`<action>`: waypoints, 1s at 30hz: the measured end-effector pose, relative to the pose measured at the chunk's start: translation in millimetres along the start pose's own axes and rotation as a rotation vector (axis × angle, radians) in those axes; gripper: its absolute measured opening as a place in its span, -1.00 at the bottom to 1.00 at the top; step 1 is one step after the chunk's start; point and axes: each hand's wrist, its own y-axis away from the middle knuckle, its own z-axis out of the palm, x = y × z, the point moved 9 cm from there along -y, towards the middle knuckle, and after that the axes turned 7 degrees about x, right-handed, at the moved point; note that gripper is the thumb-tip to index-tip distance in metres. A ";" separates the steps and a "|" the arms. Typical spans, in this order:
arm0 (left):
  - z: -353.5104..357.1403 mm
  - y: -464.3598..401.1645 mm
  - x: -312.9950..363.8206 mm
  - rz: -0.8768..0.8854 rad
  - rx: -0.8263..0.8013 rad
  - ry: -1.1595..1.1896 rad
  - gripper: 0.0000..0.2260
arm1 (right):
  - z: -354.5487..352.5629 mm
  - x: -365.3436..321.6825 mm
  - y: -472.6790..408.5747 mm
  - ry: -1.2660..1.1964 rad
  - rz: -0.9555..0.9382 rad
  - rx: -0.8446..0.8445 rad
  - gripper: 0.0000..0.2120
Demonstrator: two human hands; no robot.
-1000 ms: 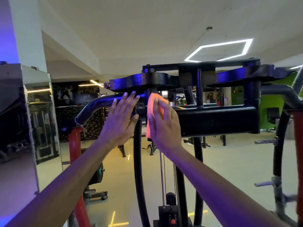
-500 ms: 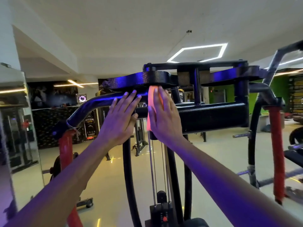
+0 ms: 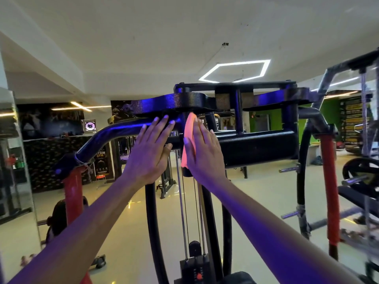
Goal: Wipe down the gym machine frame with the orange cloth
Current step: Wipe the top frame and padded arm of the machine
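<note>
Frame material: the gym machine frame (image 3: 256,148) is black metal with a pebbled, speckled coat; a thick round horizontal tube runs across the middle, and flat plates with rounded ends sit above it.
Left tube: a smooth, glossy curved bar (image 3: 114,134) bends down to the left and catches blue-violet light.
Cloth: the orange cloth (image 3: 188,136) is soft and folded into a narrow upright strip, lying against the frame's central post just under the upper plate.
Right hand: the right hand (image 3: 203,152) is flat, fingers straight and close together, pointing up; its palm presses the cloth against the post, and the thumb lies along the cloth's near edge.
Left hand: the left hand (image 3: 151,150) is flat too, fingers straight and slightly spread, laid on the curved bar just beside the cloth; it holds nothing.
Arms: both forearms reach up and forward from the lower corners, nearly parallel.
Below the hands: thin steel cables (image 3: 184,212) drop to a black weight stack (image 3: 194,269), flanked by black hoses.
Sides: red padded posts (image 3: 330,181) stand left and right; a weight plate (image 3: 363,171) hangs on a rack at the right.
Background: a hexagonal ceiling light (image 3: 235,70), a green wall, a pale glossy floor.
</note>
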 end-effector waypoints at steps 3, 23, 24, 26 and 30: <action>-8.0 -0.9 15.1 0.052 0.030 -0.020 -0.46 | -10.1 14.4 8.3 -0.065 -0.027 -0.016 -0.50; -27.9 -66.4 51.2 0.044 0.167 -0.096 -0.46 | -2.9 48.2 -80.9 -0.468 0.118 -0.094 -0.42; -27.7 -65.2 49.9 0.033 0.170 -0.094 -0.46 | -3.8 42.6 -77.1 -0.527 0.125 -0.108 -0.42; -28.8 -63.6 48.6 0.014 0.183 -0.073 -0.47 | -5.3 27.0 -69.7 -0.610 0.090 -0.146 -0.41; -34.2 -61.1 37.3 -0.099 0.214 -0.004 -0.48 | -7.0 30.6 -79.8 -0.581 0.017 -0.148 -0.42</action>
